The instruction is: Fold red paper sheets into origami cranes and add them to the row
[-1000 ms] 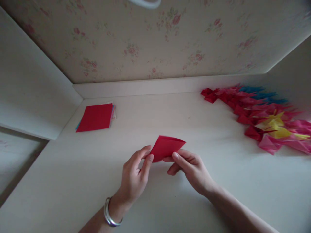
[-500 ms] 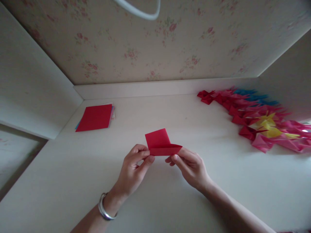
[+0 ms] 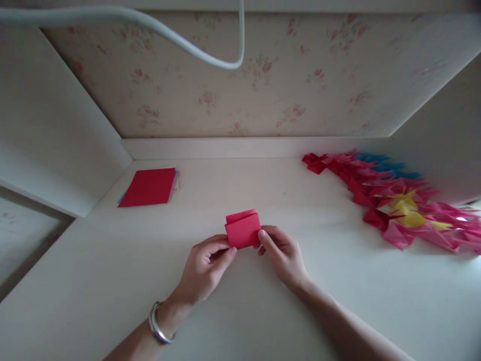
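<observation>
A small folded sheet of red origami paper (image 3: 243, 230) is held just above the white table, its layers stacked into a rough square with a back layer showing along the top. My left hand (image 3: 206, 264) pinches its lower left corner between thumb and fingers; a silver bangle (image 3: 157, 323) circles that wrist. At the right edge, my right hand (image 3: 282, 255) grips the paper, thumb in front and fingers behind. The fingertips behind the paper are partly hidden.
A stack of square paper with a red sheet on top (image 3: 150, 188) lies at the back left. Many folded paper pieces (image 3: 376, 193) in red, pink, yellow and blue crowd the right side. A white cable (image 3: 169, 34) hangs before the floral wall (image 3: 240, 100).
The paper's front flap has opened and been folded over, turning the pointed shape into a compact square. Both hands kept hold of it. The view has tilted upward, showing more cable.
</observation>
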A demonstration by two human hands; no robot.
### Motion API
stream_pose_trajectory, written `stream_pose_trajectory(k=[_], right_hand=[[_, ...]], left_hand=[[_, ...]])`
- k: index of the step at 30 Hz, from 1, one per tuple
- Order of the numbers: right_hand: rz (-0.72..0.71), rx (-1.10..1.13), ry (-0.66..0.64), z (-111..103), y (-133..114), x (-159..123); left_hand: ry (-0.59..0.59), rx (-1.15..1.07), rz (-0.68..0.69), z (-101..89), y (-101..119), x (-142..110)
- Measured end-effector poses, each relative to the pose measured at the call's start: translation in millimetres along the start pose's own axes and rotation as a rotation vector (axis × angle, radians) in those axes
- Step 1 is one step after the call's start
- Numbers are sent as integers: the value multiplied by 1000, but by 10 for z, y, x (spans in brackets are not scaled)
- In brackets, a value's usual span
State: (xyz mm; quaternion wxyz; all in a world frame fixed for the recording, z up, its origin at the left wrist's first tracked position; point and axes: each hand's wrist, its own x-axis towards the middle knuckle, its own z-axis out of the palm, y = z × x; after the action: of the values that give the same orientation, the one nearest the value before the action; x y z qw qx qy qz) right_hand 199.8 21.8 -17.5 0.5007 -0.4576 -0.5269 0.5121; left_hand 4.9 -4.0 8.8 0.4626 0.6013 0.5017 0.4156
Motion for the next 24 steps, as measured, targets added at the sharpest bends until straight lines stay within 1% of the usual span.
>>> stream_pose_trajectory(k=[6, 11, 14, 19, 21, 24], right_hand=[[44, -87, 116, 33, -7, 48], [34, -152, 194, 8, -22, 83], [33, -190, 195, -9, -44, 90], [7, -256, 195, -17, -23, 84], [9, -232, 208, -14, 10, 89], [58, -116, 205, -3, 43, 101]], left_hand=[[140, -30, -159, 96, -57, 31], [221, -51, -179, 187, -94, 89], [278, -104, -205, 217, -117, 109], [312, -132, -209, 238, -117, 64], [331, -145, -213, 246, -114, 46], [351, -164, -238, 259, -119, 44]])
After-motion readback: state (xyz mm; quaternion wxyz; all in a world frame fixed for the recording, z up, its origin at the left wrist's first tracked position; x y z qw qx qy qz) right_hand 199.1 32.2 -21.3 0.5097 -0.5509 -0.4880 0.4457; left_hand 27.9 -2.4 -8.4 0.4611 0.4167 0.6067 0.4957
